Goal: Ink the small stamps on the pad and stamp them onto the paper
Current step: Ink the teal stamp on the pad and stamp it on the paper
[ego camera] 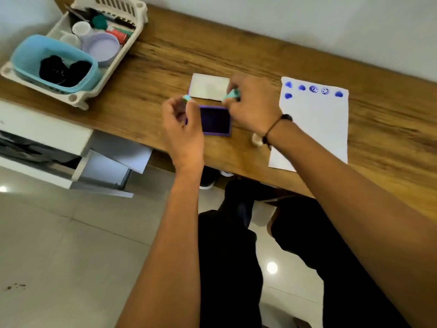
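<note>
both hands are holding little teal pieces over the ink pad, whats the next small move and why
Probably lower the right hand so its teal stamp presses onto the purple ink pad. The pad lies open just below that grip, the paper already carries blue prints along its top edge, and the left hand holds only a small teal piece, perhaps a cap.

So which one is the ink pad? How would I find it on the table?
Start at the wooden table and look near its front edge, between the person's two hands. The ink pad lies flat there, just in front of a white rectangular lid. It is the only thing with a purple frame around a dark, almost black middle, while the lid and the paper to its right are white.
</note>
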A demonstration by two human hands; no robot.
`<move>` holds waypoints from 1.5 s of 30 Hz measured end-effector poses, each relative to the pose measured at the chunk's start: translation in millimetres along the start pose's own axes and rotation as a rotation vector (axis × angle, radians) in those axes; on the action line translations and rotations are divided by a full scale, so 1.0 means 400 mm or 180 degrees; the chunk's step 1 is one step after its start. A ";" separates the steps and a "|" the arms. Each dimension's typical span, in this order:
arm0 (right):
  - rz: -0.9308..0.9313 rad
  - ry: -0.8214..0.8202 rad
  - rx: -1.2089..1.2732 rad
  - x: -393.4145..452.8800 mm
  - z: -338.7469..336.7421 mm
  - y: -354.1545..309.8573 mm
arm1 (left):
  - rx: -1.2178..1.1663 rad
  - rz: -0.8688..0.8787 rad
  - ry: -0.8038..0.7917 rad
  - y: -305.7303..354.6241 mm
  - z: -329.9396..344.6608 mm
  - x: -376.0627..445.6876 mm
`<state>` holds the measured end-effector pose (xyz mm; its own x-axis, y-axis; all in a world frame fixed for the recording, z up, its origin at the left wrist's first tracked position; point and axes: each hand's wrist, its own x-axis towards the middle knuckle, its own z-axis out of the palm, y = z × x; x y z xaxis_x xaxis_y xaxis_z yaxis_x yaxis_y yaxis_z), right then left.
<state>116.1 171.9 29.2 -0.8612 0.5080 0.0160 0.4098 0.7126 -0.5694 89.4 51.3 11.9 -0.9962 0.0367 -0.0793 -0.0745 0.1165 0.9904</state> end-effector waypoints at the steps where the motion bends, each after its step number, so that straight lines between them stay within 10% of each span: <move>1: 0.0158 0.0234 0.0144 -0.008 -0.034 0.027 | -0.0072 0.0117 -0.0105 0.026 0.022 -0.014; 11: 0.0732 0.0265 0.0010 -0.031 -0.218 0.306 | 0.0803 0.0754 -0.2166 0.019 0.288 -0.243; 45: -0.0141 -0.0593 -0.1498 0.060 -0.153 0.324 | 0.0852 0.0107 -0.1979 -0.050 0.332 -0.221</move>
<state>166.9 306.0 6.4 -0.9023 0.4080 -0.1394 0.4258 0.8941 -0.1386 184.9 177.4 -15.8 -0.7804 0.5992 -0.1787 0.0495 0.3442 0.9376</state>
